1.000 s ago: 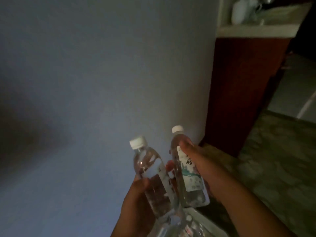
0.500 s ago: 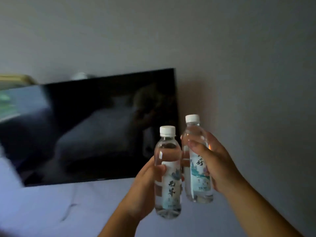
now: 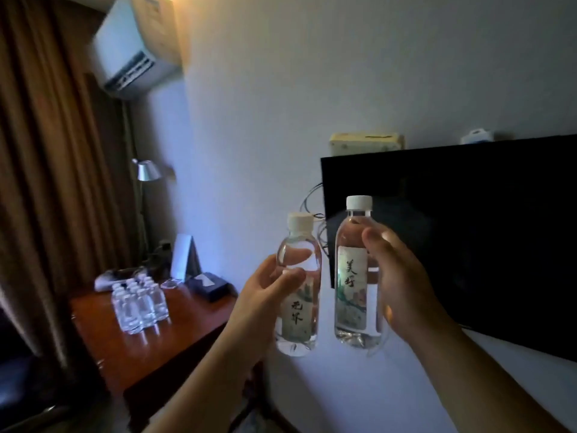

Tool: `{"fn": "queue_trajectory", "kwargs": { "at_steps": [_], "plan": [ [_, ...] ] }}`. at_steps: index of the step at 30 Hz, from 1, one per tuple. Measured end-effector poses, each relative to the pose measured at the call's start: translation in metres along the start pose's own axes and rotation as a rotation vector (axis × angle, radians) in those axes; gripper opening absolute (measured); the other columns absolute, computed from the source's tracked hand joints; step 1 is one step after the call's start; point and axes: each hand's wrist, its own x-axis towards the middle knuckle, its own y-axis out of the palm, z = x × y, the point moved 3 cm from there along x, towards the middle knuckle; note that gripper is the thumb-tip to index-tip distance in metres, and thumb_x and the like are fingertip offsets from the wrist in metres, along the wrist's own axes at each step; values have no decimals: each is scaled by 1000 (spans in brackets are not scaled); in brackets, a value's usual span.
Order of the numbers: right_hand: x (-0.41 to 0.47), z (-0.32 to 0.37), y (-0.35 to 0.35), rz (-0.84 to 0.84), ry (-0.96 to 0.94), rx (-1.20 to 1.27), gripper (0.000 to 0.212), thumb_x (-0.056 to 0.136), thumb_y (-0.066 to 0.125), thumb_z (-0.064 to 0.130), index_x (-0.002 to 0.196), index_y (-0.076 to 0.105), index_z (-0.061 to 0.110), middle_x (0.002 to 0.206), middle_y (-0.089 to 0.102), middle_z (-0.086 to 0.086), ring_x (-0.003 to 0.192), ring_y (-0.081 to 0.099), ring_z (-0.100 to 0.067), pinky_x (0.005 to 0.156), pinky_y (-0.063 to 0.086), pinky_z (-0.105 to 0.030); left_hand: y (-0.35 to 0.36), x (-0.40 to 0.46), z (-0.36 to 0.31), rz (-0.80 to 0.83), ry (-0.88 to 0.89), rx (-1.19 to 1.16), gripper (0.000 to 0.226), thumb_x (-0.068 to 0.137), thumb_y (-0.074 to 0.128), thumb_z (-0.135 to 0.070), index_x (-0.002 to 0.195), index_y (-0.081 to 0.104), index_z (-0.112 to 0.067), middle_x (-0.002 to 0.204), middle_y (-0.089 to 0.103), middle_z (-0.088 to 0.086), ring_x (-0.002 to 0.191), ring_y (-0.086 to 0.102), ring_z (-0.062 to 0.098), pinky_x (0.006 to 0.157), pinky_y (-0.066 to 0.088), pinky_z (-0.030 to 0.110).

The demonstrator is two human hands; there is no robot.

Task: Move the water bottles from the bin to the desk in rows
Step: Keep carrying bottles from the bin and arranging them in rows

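My left hand grips a clear water bottle with a white cap and a painted label, held upright in the air. My right hand grips a second such bottle just to its right, a little higher. Both bottles hang in front of the white wall, to the right of the wooden desk. On the desk's far left part several water bottles stand in tight rows. The bin is out of view.
A black TV hangs on the wall behind the right bottle, with cables at its left edge. On the desk's back stand a white card stand and a dark box. A floor lamp, brown curtains and an air conditioner fill the left.
The view has swung left, from the wall and TV to the desk corner. Both hands still carry their bottles upright, now spread slightly apart.
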Motion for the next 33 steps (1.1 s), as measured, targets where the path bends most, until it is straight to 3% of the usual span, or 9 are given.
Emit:
{"fn": "queue_trajectory", "kwargs": {
  "at_steps": [6,12,14,16,18,21,25,29,33],
  "plan": [
    [30,-28,146,175,10,8,43,85,52,64,120,59,39,106,73,13,93,72,-5,67,57,-20,-156,-28,-40,-225,-41,140,62,70,83,-58,122,69,-28,117,73,12,109,68,39,95,49,68],
    [56,-71,261,302,56,67,68,68,62,73,124,57,34,119,69,2,103,71,-17,87,60,-41,-261,-47,-55,-315,-92,245,49,62,81,-53,107,74,-34,106,77,4,98,75,25,78,62,43],
    [69,-88,296,339,53,48,70,65,63,75,123,56,36,122,67,4,109,68,-18,92,58,-44,-295,-46,-53,-354,-87,252,60,61,82,-48,117,67,-31,106,77,7,98,75,27,73,63,37],
    [87,-107,330,371,47,42,73,65,65,73,125,55,34,125,65,4,110,67,-18,91,59,-42,-330,-39,-50,-380,-86,242,81,61,85,-42,133,52,-27,111,75,12,102,73,32,77,62,43],
    [107,-128,364,397,50,63,69,69,69,66,127,55,32,124,66,4,108,68,-18,83,61,-34,-367,-29,-48,-390,-90,261,90,61,87,-39,139,47,-22,116,73,14,105,72,34,83,60,47],
    [138,-162,410,416,45,74,62,74,70,60,128,55,32,122,66,6,104,70,-17,75,62,-26,-421,-10,-42,-402,-95,340,76,67,83,-33,135,51,-26,117,73,10,108,71,31,87,60,47],
    [183,-209,460,404,99,110,56,77,75,54,125,59,32,118,68,4,98,72,-17,75,63,-32,-492,21,-30,-436,-135,387,62,74,77,-17,131,54,-28,119,70,15,108,70,32,90,59,50],
    [219,-250,505,385,120,81,44,82,74,49,121,61,34,117,67,9,101,70,-15,77,62,-32,-552,49,-13,-455,-166,423,73,67,81,-27,133,51,-27,117,71,10,109,71,29,90,58,48],
    [231,-298,543,406,204,55,31,87,72,41,116,62,35,114,67,8,103,69,-21,86,61,-42,-602,64,26,-467,-244,410,77,62,83,-30,130,49,-28,118,70,10,108,71,27,95,56,53]
  ]
}}
